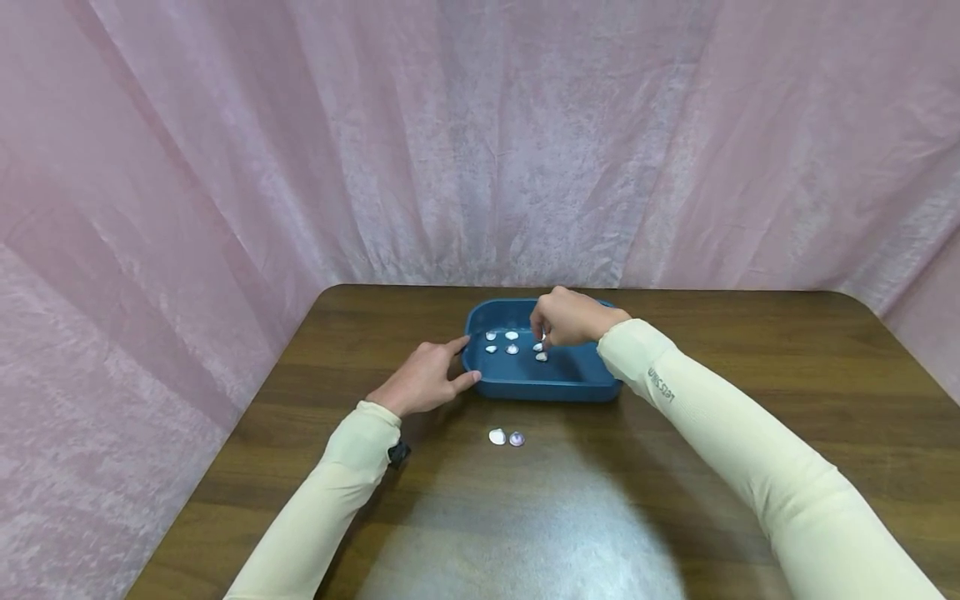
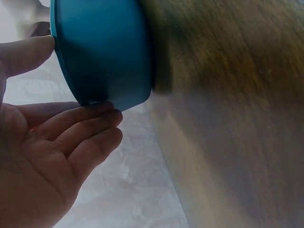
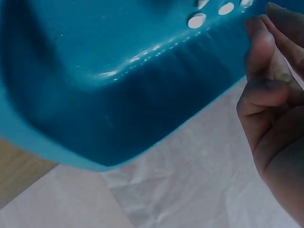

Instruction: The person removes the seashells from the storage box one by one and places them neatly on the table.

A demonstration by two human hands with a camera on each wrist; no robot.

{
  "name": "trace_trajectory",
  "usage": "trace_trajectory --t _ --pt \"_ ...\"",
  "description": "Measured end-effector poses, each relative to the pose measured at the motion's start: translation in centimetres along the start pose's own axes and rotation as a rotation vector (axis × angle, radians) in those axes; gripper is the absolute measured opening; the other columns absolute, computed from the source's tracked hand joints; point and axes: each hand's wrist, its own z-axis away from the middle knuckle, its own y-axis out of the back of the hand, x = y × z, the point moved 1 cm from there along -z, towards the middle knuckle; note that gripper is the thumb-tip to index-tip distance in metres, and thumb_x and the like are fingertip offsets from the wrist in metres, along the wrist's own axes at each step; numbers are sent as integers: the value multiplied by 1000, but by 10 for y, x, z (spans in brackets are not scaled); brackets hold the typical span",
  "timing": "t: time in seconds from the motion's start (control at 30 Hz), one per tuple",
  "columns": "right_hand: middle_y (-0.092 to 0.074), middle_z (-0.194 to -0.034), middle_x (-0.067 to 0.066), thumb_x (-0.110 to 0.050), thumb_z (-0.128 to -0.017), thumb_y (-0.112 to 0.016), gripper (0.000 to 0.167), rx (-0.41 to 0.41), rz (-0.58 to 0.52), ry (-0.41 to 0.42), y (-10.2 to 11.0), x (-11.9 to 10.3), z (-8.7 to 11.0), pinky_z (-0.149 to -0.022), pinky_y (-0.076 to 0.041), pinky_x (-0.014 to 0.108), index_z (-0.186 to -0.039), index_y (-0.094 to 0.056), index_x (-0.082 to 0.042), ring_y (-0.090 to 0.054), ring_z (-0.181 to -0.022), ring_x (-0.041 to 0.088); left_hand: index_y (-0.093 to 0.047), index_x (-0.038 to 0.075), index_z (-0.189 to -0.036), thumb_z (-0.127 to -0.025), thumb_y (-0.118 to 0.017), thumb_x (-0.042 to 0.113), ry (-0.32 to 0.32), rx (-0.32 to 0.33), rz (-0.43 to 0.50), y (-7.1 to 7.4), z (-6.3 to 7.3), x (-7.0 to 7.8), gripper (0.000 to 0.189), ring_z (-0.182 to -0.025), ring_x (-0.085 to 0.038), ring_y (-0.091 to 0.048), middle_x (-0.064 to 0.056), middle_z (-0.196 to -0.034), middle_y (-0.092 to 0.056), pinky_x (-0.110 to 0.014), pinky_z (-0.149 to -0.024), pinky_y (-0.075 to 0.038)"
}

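Observation:
A blue tray [image 1: 547, 390] stands on the table, with several small white seashells [image 1: 512, 349] laid in short rows on its floor. My left hand [image 1: 422, 379] steadies the tray's left end. In the left wrist view its thumb and straight fingers touch the rim and outer wall. Over the tray, my right hand [image 1: 573, 318] reaches down with curled fingers. Its fingertips pinch a small white seashell [image 1: 542, 357] close to the tray floor, and partly cover the shells beside it. In the right wrist view that fingertip contact is hidden; other shells [image 3: 197, 20] lie nearby.
On the table in front of the tray lie a white seashell [image 1: 497, 437] and a purplish one [image 1: 517, 438], side by side. A pink curtain [image 1: 480, 150] hangs behind the wooden table [image 1: 360, 333]. The tray's raised walls surround the shells.

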Motion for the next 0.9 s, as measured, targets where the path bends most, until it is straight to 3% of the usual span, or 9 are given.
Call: trace_trajectory --t 0.17,0.47,0.7,0.9 --pt "-74 -81 0 -6 -85 -76 10 -64 13 -33 -4 3 -9 -67 -55 29 -78 -76 -12 -63 -69 13 -43 -1 -150 -98 -63 40 -11 4 -16 0 0 1 70 -130 -30 -61 -21 -145 -56 -46 -109 -50" --pt "-71 -87 1 -12 -87 -78 4 -186 35 -136 -14 3 -23 -60 -52 23 -87 -75 -14 -64 -68 13 -44 -1 -150 -97 -64 40 0 0 4 0 0 0 70 -131 -29 -60 -20 -147 -55 -47 -109 -49" --pt "-71 -95 2 -13 -85 -81 7 -216 76 -149 -18 -1 -30 -58 -52 25 -89 -76 -17 -66 -67 15 -44 -1 -150 -98 -64 38 -11 9 9 -1 0 -1 68 -128 -29 -62 -21 -144 -58 -47 -107 -50" --pt "-70 -92 0 -10 -83 -82 12 -212 120 -176 -20 -3 -31 -62 -52 28 -84 -74 -18 -63 -75 16 -44 0 -150 -97 -65 38 7 -1 17 -1 1 1 68 -123 -27 -65 -20 -144 -58 -48 -108 -50"
